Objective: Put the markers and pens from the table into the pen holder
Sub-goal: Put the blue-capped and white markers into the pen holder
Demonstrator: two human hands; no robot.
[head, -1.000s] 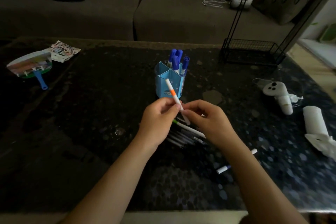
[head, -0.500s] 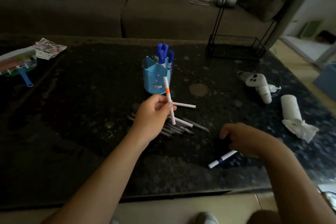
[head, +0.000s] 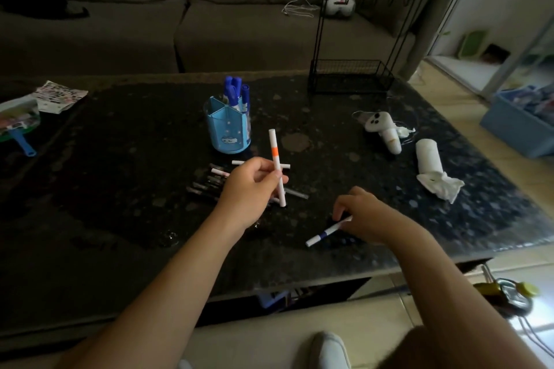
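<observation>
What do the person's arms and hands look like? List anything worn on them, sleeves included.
Both forearms are bare as far as the picture shows, with no sleeve in view. The left hand and the right hand wear no gloves, and no watch, bracelet or ring can be made out on either. The light is dim, so a thin ring could go unseen.
</observation>
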